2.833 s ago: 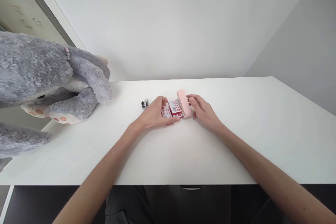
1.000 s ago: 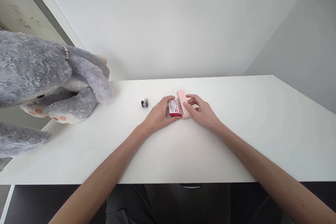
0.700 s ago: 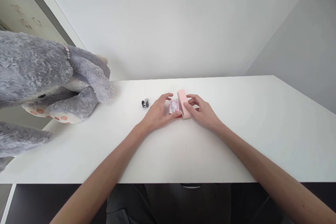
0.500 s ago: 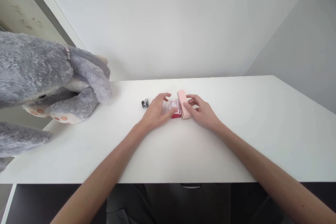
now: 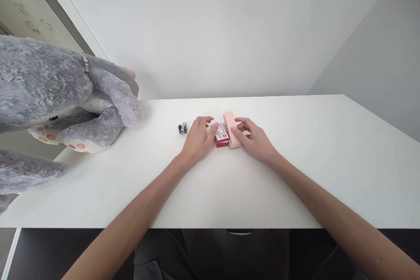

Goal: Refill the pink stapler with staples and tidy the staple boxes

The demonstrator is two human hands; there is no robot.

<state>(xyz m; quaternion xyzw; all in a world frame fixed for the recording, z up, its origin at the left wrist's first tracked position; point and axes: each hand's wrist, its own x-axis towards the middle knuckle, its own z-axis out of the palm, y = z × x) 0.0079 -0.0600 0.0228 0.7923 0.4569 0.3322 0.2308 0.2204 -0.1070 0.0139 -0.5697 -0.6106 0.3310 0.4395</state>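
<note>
A pink stapler [image 5: 231, 130] lies lengthwise away from me on the white table. My right hand [image 5: 253, 139] grips it from the right, thumb on its upper face and fingers curled along its far right side. Close against its left side sits a small red and white box [image 5: 222, 135], slightly angled. The thumb of my left hand [image 5: 198, 138] touches the box's left edge, while the other fingers are apart and reach past it over the table. Left of that hand lies a small black and silver staple remover [image 5: 183, 128].
A large grey plush toy [image 5: 108, 105] with a bead string takes up the left end of the white table [image 5: 229, 197]. Behind the table rises a plain white wall [image 5: 210, 30]. The table's front edge is near my forearms.
My left thumb has slid from the top of the box to its left edge. The box has turned slightly. My right hand stays on the stapler; the view has shifted a little.
</note>
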